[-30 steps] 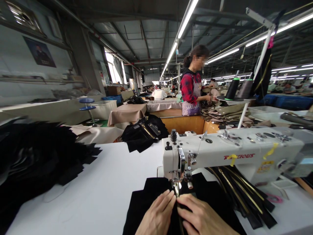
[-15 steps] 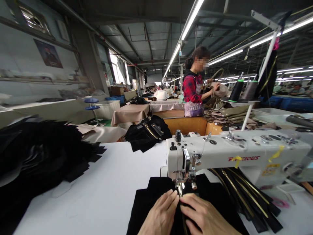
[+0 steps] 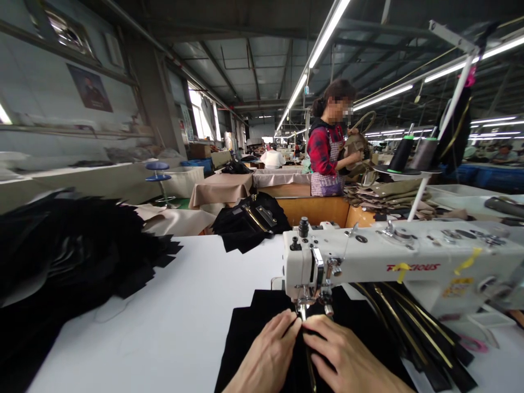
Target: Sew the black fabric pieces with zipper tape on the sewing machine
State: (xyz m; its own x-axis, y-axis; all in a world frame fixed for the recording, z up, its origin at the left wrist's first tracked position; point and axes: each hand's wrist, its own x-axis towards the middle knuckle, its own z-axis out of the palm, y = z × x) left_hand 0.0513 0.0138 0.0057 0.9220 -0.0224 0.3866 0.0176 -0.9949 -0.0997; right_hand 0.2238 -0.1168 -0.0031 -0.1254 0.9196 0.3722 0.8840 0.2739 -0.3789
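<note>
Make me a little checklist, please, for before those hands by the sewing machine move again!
1. Left hand resting on the black fabric: ok.
2. Right hand resting on it too: ok.
3. Gold zipper running between the hands: ok.
4. Fingertips well away from the presser foot: not ok, they look very close.
5. Needle up or down: cannot tell, too small to see.
6. Black thread cone upright on its stand: ok.

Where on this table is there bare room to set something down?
Bare white tabletop shows between the black stack at left and the black cloth under the hands, with a gold-trimmed black piece behind. It is crowded at the sewing machine: the left hand and right hand rest on the cloth before it, and gold-lined strips lie right of them.
</note>
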